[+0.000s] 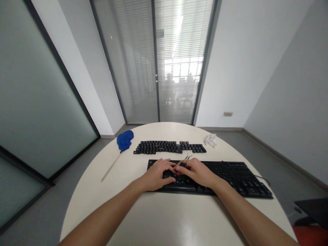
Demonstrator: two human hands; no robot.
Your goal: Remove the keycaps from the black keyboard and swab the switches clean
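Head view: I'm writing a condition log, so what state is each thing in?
Keyboard: lying flat, keys in place at its right end; middle partly hidden
Keycaps: loose, set out in rows
Thin metal tool: held, mostly hidden
Right hand: fingers bent around the tool
Left hand: fingers bent, over the keyboard
Blue cloth: bunched up
Stick: lying down
White tissue: crumpled
Blinds: lowered

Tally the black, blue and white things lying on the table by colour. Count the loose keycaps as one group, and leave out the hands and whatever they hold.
Black: 2 (keyboard, group of loose keycaps)
Blue: 1 (cloth-like piece)
White: 1 (crumpled wad)
Total: 4
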